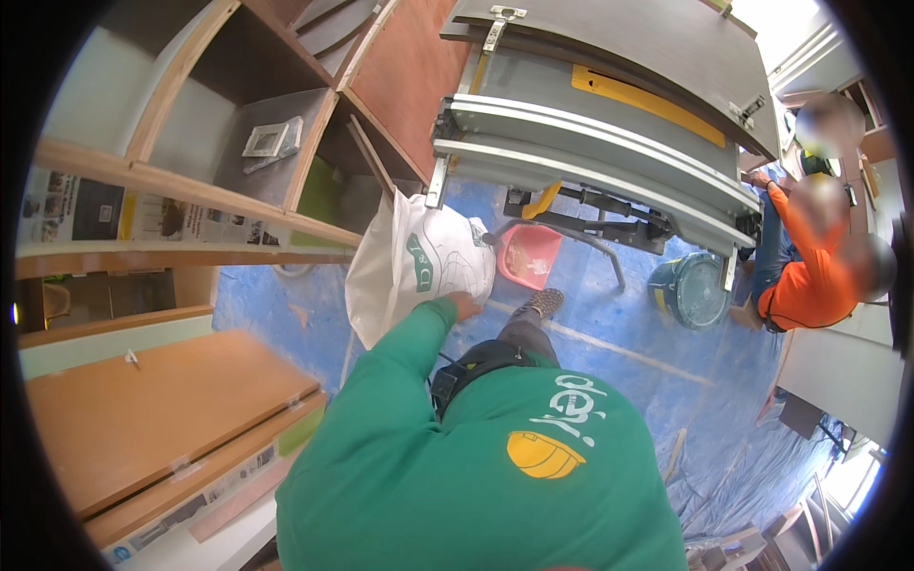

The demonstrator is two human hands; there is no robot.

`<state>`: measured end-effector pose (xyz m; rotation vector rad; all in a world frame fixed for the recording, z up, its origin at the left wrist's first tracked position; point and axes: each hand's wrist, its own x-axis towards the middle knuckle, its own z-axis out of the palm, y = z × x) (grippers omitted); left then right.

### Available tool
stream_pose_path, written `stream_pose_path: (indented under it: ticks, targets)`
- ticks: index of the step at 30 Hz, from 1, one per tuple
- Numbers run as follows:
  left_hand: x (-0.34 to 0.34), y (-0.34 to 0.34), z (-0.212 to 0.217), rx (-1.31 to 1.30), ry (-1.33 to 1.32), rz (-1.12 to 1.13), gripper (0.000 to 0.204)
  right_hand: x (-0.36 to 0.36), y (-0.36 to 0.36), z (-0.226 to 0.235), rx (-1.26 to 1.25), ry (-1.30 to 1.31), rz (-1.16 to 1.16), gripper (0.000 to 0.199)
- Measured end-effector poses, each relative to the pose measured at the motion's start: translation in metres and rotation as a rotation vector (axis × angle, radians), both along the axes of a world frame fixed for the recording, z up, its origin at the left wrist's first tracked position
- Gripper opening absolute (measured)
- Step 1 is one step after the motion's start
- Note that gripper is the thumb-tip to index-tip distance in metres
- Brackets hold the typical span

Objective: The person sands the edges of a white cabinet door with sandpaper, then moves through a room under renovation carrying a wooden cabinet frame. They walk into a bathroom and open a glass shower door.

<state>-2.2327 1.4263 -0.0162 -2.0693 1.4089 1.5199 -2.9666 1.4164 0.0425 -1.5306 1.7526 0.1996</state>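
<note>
My left hand (pixel 465 306) hangs low beside the front right of a large white sack (pixel 381 276) with a green printed patch. Small in view and partly turned away, its fingers do not show clearly whether they grip the sack or only rest near it. A wooden strip (pixel 369 152) sticks up at the sack's far side. Just right of the sack sits a pink dustpan-like container (pixel 529 255) with pale debris in it. Nothing of my right hand comes into view.
Ahead stands a metal-railed workbench (pixel 590 157) carrying dark panels. Open wooden cabinets (pixel 257 105) line the left, above a brown panel (pixel 171 409). A dark lidded bucket (pixel 700 290) stands on the blue floor sheet (pixel 609 333). At right, a person in orange (pixel 809 276) crouches.
</note>
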Motion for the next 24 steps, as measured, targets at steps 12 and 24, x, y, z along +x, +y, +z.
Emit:
stream_pose_path:
  ticks: [12, 24]
  targets:
    - [-0.014, -0.159, 0.04, -0.051, 0.112, 0.094, 0.067, 0.052, -0.138, 0.093, 0.162, -0.25, -0.815, 0.045]
    - [-0.011, -0.19, -0.001, 0.029, 0.024, -0.362, 0.065, 0.092, -0.013, 0.094, 0.245, -0.148, -0.939, 0.043]
